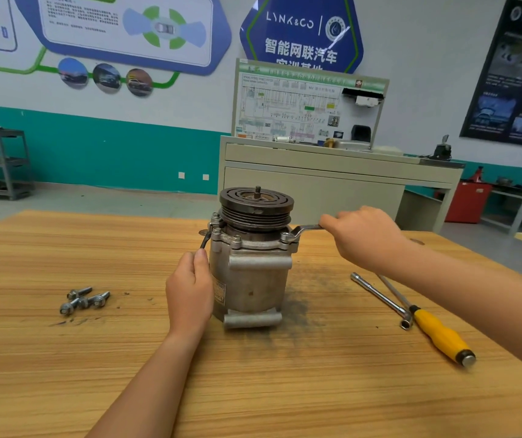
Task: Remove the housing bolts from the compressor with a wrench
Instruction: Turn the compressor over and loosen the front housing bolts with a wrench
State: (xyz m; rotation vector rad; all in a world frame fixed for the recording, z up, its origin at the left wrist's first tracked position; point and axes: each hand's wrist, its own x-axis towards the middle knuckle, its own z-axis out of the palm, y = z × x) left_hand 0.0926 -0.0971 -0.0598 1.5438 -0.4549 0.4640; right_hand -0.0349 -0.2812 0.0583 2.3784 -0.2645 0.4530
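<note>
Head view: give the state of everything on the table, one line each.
compressor: upright, pulley up.
housing bolts: several in the flange.
wrench: ring end on the rightmost housing bolt.
right hand: grips wrench handle.
left hand: grips compressor's side.
loose bolts: lying out, left.
socket bar: lying unused.
yellow-handled screwdriver: lying unused.

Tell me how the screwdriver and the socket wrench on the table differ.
The screwdriver has a thick yellow handle; the socket wrench is bare steel throughout. The screwdriver is straight; the socket wrench bends at its near end. Both lie side by side on the table, slanting the same way.
</note>
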